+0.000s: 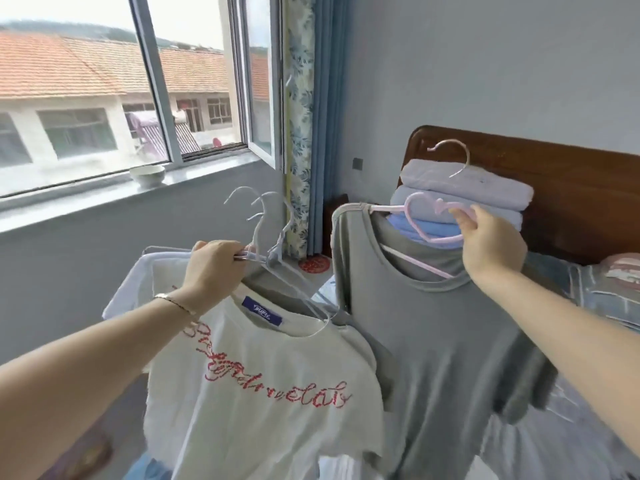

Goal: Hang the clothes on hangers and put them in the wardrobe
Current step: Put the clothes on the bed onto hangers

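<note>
**Several shirts hung, wardrobe trip left**

Hanging looks done for these; the wardrobe is out of view. The left hand (214, 268), well left of the headboard (554, 188), is clenched round a bunch of pale hangers (273, 258) bearing the white T-shirt (263, 386). The right hand (491, 240), before the headboard, grips the pink hanger (426, 220) carrying the grey T-shirt (433, 341).

- Daylight came through an open window (86, 98).
- A bowl (147, 174) sat on the grey sill (214, 167).
- A floral curtain (298, 133) and a blue curtain (323, 133) hung beside a pale wall (485, 64).
- Folded bedding (464, 192) lay against a wooden headboard (571, 188).
</note>
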Demonstrator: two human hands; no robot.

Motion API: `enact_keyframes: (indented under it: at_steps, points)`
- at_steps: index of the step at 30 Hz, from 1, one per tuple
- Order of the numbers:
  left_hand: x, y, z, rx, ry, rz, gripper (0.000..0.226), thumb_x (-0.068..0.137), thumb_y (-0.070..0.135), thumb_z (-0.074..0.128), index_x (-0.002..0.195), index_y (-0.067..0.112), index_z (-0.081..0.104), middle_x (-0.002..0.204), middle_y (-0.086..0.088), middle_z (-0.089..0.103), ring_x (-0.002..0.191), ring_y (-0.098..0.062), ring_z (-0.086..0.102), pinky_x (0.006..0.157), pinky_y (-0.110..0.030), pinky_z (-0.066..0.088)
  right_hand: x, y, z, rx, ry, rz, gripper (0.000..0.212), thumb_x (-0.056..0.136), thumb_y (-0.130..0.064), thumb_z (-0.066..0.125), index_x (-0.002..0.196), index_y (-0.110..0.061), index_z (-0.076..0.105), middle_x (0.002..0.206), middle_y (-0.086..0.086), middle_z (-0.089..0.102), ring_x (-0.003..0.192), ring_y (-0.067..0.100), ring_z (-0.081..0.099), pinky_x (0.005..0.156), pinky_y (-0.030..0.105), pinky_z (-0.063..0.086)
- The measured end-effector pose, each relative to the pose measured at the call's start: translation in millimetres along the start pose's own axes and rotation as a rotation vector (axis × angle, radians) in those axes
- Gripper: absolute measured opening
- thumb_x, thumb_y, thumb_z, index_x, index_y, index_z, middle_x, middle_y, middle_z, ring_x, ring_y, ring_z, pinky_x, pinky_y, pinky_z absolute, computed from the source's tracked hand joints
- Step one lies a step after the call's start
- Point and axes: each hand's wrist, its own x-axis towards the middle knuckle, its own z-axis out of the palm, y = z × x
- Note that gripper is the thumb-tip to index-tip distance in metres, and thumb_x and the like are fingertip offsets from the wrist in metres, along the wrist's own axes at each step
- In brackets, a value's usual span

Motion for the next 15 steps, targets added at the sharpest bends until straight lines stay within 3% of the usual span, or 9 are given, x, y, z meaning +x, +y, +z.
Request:
enact_keyframes:
  at_steps: [3, 6, 8, 10, 12, 13, 15]
  points:
    - [-14, 41, -43, -0.072, 0.037, 0.045, 0.046, 0.096, 0.023, 0.049, 0.053, 0.006, 0.047, 0.059, -0.015, 0.055, 0.056, -0.033, 0.045, 0.061, -0.03, 0.032, -2, -32, -31, 0.185, -0.115, -0.073, 0.042, 0.098, -0.04, 0.037, 0.108, -0.007, 0.062, 0.103, 0.018, 0.064, 0.099, 0.037, 0.055, 0.07, 0.032, 0.028]
    - [-30, 68, -67, -0.122, 0.059, 0.065, 0.035, 0.093, 0.007, 0.046, 0.058, 0.011, 0.04, 0.063, -0.01, 0.052, 0.06, -0.026, 0.043, 0.056, -0.032, 0.036, -17, -69, -50, 0.392, -0.391, -0.265, 0.035, 0.098, -0.035, 0.042, 0.077, -0.013, 0.059, 0.067, 0.003, 0.053, 0.073, 0.024, 0.048, 0.062, 0.031, 0.029]
    - [-41, 80, -75, -0.096, 0.043, 0.072, 0.014, 0.087, 0.0, 0.042, 0.081, 0.008, 0.051, 0.085, -0.009, 0.057, 0.078, -0.028, 0.051, 0.066, -0.036, 0.044, -37, -88, -57, 0.479, -0.577, -0.354, 0.038, 0.098, -0.033, 0.044, 0.063, -0.019, 0.05, 0.06, -0.002, 0.047, 0.062, 0.017, 0.045, 0.06, 0.03, 0.032]
    - [-49, 87, -79, -0.055, 0.021, 0.076, 0.035, 0.082, -0.004, 0.042, 0.114, 0.008, 0.05, 0.116, -0.011, 0.05, 0.108, -0.029, 0.047, 0.09, -0.041, 0.044, -56, -101, -61, 0.514, -0.731, -0.419, 0.036, 0.097, -0.034, 0.043, 0.065, -0.02, 0.05, 0.06, -0.003, 0.048, 0.055, 0.007, 0.047, 0.062, 0.027, 0.036]
    - [-53, 90, -79, -0.017, 0.024, 0.075, 0.047, 0.081, -0.004, 0.042, 0.126, 0.01, 0.044, 0.127, -0.01, 0.044, 0.121, -0.029, 0.036, 0.1, -0.04, 0.034, -71, -107, -65, 0.528, -0.812, -0.451, 0.035, 0.097, -0.037, 0.042, 0.067, -0.021, 0.051, 0.059, -0.006, 0.049, 0.053, 0.002, 0.049, 0.06, 0.022, 0.037]
    - [-56, 93, -79, -0.008, 0.024, 0.066, 0.043, 0.082, -0.003, 0.041, 0.122, 0.01, 0.047, 0.123, -0.009, 0.048, 0.119, -0.028, 0.035, 0.096, -0.039, 0.033, -76, -108, -67, 0.541, -0.835, -0.437, 0.036, 0.097, -0.037, 0.041, 0.066, -0.022, 0.05, 0.056, -0.009, 0.049, 0.05, 0.0, 0.049, 0.057, 0.019, 0.036]
    - [-57, 95, -79, -0.039, 0.02, 0.008, 0.025, 0.086, 0.001, 0.039, 0.099, 0.009, 0.058, 0.096, -0.009, 0.057, 0.106, -0.026, 0.037, 0.081, -0.036, 0.036, -85, -105, -73, 0.553, -0.879, -0.39, 0.036, 0.098, -0.037, 0.039, 0.066, -0.022, 0.05, 0.05, -0.012, 0.05, 0.041, -0.006, 0.048, 0.052, 0.013, 0.035]
